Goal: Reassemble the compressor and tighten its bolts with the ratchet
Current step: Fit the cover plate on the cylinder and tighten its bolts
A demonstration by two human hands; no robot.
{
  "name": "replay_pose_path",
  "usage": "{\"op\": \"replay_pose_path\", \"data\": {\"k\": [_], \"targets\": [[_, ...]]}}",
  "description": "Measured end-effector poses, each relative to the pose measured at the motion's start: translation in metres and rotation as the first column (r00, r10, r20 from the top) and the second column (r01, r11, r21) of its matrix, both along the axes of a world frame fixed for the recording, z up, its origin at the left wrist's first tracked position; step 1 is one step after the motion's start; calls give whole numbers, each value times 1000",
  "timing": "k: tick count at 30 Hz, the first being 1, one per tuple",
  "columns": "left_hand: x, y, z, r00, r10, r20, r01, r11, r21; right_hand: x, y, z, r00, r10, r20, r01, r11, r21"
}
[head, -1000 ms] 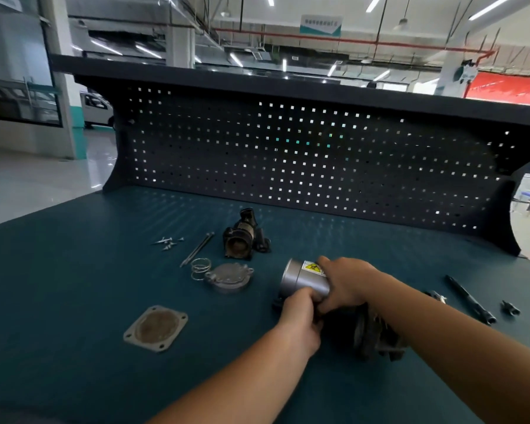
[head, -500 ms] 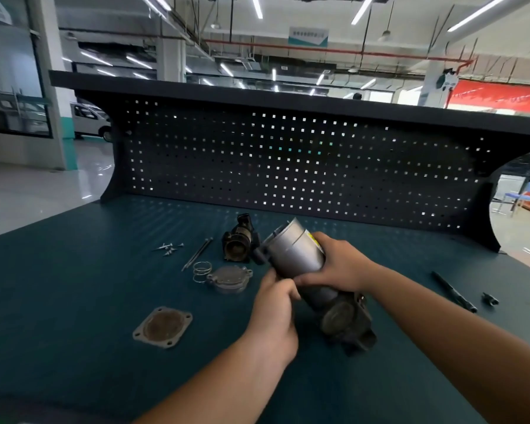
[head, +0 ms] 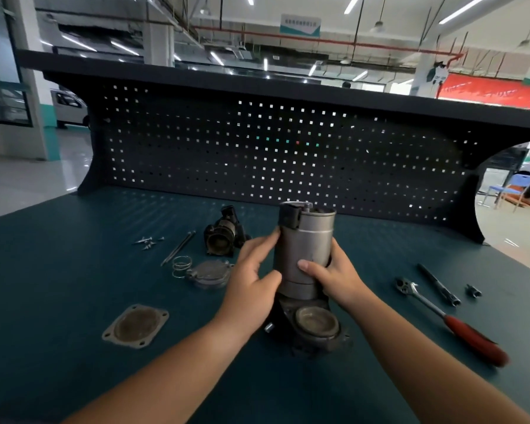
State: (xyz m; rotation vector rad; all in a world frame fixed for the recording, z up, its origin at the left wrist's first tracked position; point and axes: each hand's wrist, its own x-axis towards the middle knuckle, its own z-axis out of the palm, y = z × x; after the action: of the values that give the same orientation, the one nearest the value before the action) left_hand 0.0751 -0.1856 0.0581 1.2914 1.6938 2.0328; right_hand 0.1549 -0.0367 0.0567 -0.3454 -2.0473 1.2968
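Currently both hands grip the compressor (head: 303, 258), which stands upright on the bench (head: 58, 301), silver cylinder up and dark base down, with a round opening below the fingers that faces the camera. Left hand (head: 254, 280): fingers curled round the cylinder's left side, thumb on its front. Right hand (head: 337, 276): fingers wrapped round the right side, thumb pressed flat on the front, tip pointing toward the left thumb. Ratchet (head: 441, 313), red handle, lies on the bench to the right of the right fingers, well apart and untouched. Just beyond it lie a dark extension bar (head: 438, 284) and a small socket (head: 473, 291). Near the left fingers, on their left: a round cover (head: 208, 273) touching a coil spring (head: 181, 266). Past these lie long thin bolts (head: 178, 247) and a scatter of small screws (head: 147, 241). A dark housing (head: 224, 234) sits just beyond the left fingertips. A square gasket plate (head: 135, 325) lies nearer the camera, left of the left wrist.
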Motion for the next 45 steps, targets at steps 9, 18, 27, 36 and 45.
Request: {"op": "replay_pose_path", "data": {"k": [9, 18, 27, 36, 45], "targets": [[-21, 14, -18, 994, -29, -103, 36, 997, 66, 0, 3, 0, 999, 31, -23, -31, 1000, -1], [-27, 41, -23, 941, -304, -146, 278, 945, -171, 33, 14, 14, 974, 60, 218, -74, 996, 57], [16, 39, -17, 908, 128, -399, -219, 957, -191, 31, -12, 11, 979, -196, 46, 196, 981, 15], [-52, 11, -29, 868, -261, -423, 54, 896, -441, 6, 18, -1, 959, -253, 129, 280, 919, -276], [-24, 39, -64, 987, -163, -1, 156, 949, -273, -32, 45, -8, 928, -108, 357, 262, 869, -420]]}}
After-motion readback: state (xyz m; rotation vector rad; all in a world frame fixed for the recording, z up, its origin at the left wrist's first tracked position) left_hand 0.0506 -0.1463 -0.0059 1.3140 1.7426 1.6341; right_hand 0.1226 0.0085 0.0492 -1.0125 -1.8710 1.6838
